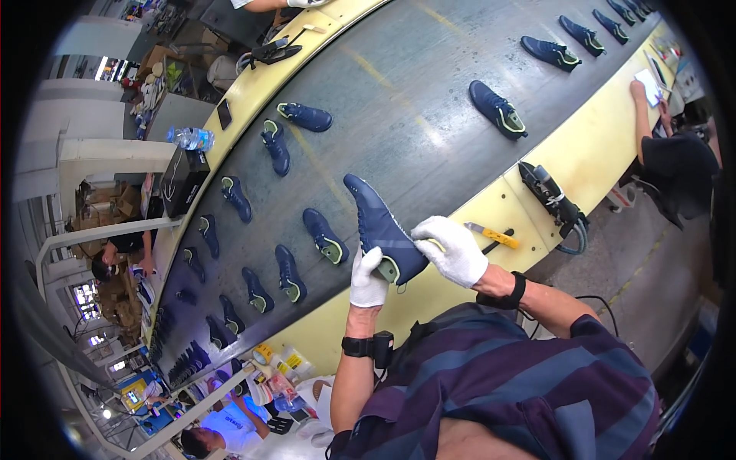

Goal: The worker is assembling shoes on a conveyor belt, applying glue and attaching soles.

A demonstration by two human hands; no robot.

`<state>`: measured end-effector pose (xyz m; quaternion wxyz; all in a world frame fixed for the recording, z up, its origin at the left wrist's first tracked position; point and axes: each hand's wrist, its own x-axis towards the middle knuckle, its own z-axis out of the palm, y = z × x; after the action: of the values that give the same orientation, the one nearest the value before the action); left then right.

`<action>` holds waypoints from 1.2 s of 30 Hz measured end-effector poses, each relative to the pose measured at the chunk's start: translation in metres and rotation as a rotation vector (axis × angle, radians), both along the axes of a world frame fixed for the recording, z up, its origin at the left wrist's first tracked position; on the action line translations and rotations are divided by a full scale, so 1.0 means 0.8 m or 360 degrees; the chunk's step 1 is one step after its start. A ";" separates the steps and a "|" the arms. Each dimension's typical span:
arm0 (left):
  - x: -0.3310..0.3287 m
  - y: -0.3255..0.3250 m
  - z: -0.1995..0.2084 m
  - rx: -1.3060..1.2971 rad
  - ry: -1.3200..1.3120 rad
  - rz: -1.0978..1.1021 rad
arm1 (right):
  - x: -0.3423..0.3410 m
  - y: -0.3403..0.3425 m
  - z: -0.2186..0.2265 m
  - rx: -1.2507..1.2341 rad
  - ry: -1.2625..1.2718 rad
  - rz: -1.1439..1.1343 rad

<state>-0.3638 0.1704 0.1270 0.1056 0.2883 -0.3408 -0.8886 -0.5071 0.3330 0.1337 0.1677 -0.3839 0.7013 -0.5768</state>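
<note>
A navy shoe (379,230) is held aslant, toe away from the wearer, over the near side of the belt (445,176).
At left, more navy shoes (325,235) lie apart; next, the left hand (369,287), gloved, is clamped on the held shoe's heel end, thumb by the green lining (389,270). The shoe looks light, soft in the upper, stiffer along the sole (393,220), neither fragile nor very slippery; the heel and collar probably offer the surest hold. Rightward, the gloved right hand (452,249) curls its fingers near the sole edge around or beside a yellow sliver (437,245); whether they grip it cannot be told. Farther right, 1 yellow-handled tool (491,234) rests on the ledge (491,203).
</note>
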 end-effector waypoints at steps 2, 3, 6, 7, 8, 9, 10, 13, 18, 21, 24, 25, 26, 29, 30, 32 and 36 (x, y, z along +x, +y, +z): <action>0.029 0.004 0.006 0.0038 -0.0258 0.0069 | 0.009 0.007 0.018 0.0041 0.0045 0.0038; 0.048 0.000 -0.003 0.0000 -0.0435 0.0183 | 0.020 0.009 0.011 0.0119 0.0187 0.0072; 0.046 -0.003 0.003 0.0124 0.0021 0.0097 | 0.034 -0.006 -0.012 0.0090 0.0015 0.0124; 0.054 -0.003 0.006 0.0110 -0.0012 0.0042 | 0.048 -0.001 -0.008 0.0176 -0.0048 0.0129; 0.059 0.002 0.010 0.0113 -0.0067 0.0006 | 0.056 0.004 -0.001 0.0281 -0.0132 0.0151; 0.062 0.002 0.011 0.0090 -0.0034 -0.0001 | 0.057 0.005 0.002 0.0259 -0.0099 0.0142; 0.064 0.003 0.011 0.0105 -0.0023 0.0008 | 0.058 0.005 0.005 0.0309 -0.0106 0.0180; 0.071 0.012 0.017 0.0094 -0.0030 0.0024 | 0.063 0.013 0.016 0.0350 -0.0106 0.0242; 0.076 0.015 0.014 0.0093 -0.0047 0.0029 | 0.066 0.018 0.017 0.0359 -0.0071 0.0269; 0.080 0.017 0.009 0.0086 -0.0021 0.0100 | 0.072 0.019 0.006 0.0282 0.0020 0.0248; 0.073 0.011 0.043 0.0109 0.0101 0.0096 | 0.071 0.012 0.014 0.0168 0.0226 0.0228; 0.064 0.010 0.063 0.0240 0.0141 0.0110 | 0.073 0.014 0.023 0.0163 0.0204 0.0184; 0.065 0.015 0.080 0.0368 0.0174 0.0124 | 0.075 0.018 0.027 0.0140 0.0297 0.0148; 0.066 -0.002 0.079 0.0314 0.0491 -0.0006 | 0.084 0.017 0.028 0.0157 0.0006 0.0185; 0.066 -0.002 0.081 0.0344 0.0558 -0.0008 | 0.086 0.018 0.022 0.0163 0.0040 0.0186; 0.072 0.004 0.091 0.0333 0.0527 0.0013 | 0.098 0.023 0.013 0.0157 0.0030 0.0189; 0.085 0.006 0.094 0.0396 0.0621 -0.0025 | 0.111 0.030 0.014 0.0248 -0.0029 0.0272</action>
<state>-0.2962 0.1751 0.2019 0.1262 0.1191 -0.2041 -0.9635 -0.4181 0.3567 0.1447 0.2519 -0.4228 0.7071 -0.5077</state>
